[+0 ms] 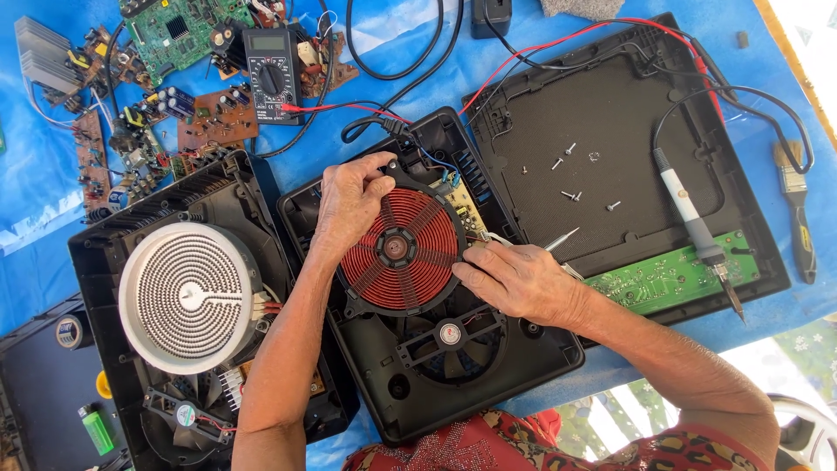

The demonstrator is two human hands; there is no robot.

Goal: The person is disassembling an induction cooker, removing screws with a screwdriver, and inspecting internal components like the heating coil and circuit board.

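Observation:
An opened black cooker base (523, 353) lies in the middle, with a round copper coil (403, 250) on top and a black fan (450, 336) below it. My left hand (349, 202) rests on the coil's upper left rim, fingers curled at its edge. At the coil's right edge my right hand (521, 279) holds a thin metal tool (563, 238) whose tip points up and to the right.
A second open cooker with a white round heater (190, 296) sits at left. A black cover (610, 148) at right carries loose screws, a green circuit board (667, 279) and a soldering iron (693, 222). A multimeter (272, 74), circuit boards and cables lie behind. A brush (798, 209) lies far right.

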